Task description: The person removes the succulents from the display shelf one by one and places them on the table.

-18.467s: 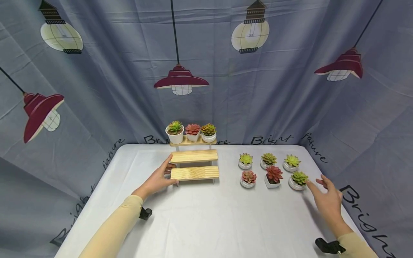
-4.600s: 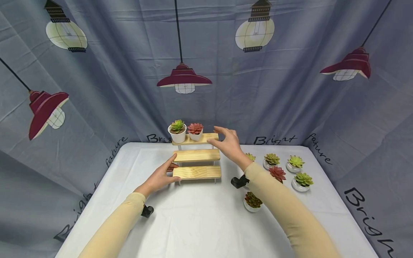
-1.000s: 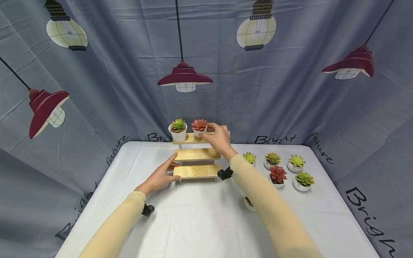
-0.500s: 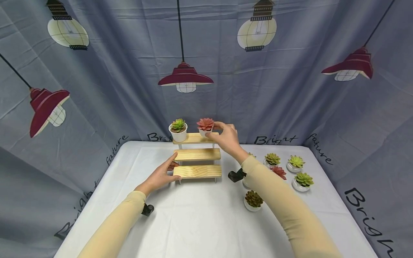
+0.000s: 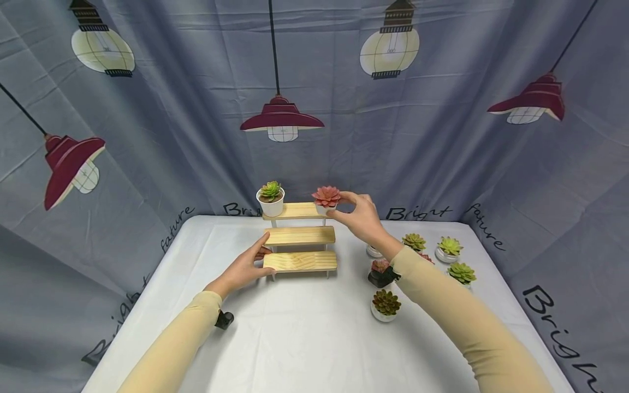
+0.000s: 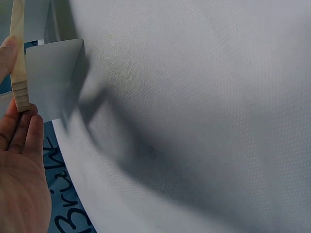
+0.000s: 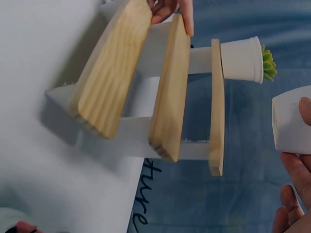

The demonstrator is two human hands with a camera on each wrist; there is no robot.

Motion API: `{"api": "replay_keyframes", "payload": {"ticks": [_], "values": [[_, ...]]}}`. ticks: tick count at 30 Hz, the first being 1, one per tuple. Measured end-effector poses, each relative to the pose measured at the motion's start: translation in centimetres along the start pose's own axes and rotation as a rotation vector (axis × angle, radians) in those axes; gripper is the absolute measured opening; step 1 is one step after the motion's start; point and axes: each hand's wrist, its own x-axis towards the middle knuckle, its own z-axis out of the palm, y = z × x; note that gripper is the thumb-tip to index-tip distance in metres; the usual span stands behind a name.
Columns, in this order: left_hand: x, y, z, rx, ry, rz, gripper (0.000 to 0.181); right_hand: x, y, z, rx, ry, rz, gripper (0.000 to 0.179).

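Observation:
A three-tier wooden plant stand (image 5: pixel 301 236) stands on the white table. My left hand (image 5: pixel 239 273) grips its left end; in the left wrist view, thumb and fingers lie on either side of a plank end (image 6: pixel 20 94). My right hand (image 5: pixel 362 222) holds a pinkish-red succulent (image 5: pixel 326 195) by its small white pot (image 7: pixel 289 121). Seen from the right wrist, that pot is apart from the top plank (image 7: pixel 217 111). On the top tier's left end remains a green succulent in a white pot (image 5: pixel 270 202).
A dark green succulent (image 5: pixel 385 303) sits on the table at front right. Behind it are several more potted succulents, including a yellow-green one (image 5: pixel 449 246) and a light green one (image 5: pixel 462 273); my right forearm partly hides some. A grey-blue printed curtain (image 5: pixel 334 164) surrounds the table.
The dark green succulent has gone from the top tier to the table. My right hand has since lifted the pinkish-red succulent and moved it rightward. The left hand stays at the stand.

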Motion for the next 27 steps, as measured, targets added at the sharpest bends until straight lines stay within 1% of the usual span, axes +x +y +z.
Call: {"api": "replay_keyframes", "payload": {"ticks": [4, 11, 16, 21, 27], "values": [[0.0, 0.0, 0.0, -0.014, 0.0, -0.005, 0.109, -0.9, 0.5, -0.8, 0.006, -0.008, 0.02, 0.07], [-0.1, -0.1, 0.0, -0.008, -0.005, -0.006, 0.109, -2.8, 1.6, -2.5, 0.025, -0.025, 0.077, 0.078], [-0.1, -0.1, 0.0, -0.006, -0.001, -0.016, 0.11, -4.1, 2.9, -3.7, 0.0, -0.021, 0.073, 0.078], [0.0, -0.3, 0.0, -0.003, -0.001, 0.002, 0.11, -5.3, 4.1, -4.8, -0.014, -0.019, 0.071, 0.078], [0.0, -0.2, 0.0, -0.024, -0.002, 0.015, 0.11, -7.3, 5.1, -6.1, -0.027, -0.024, 0.086, 0.081]]}}
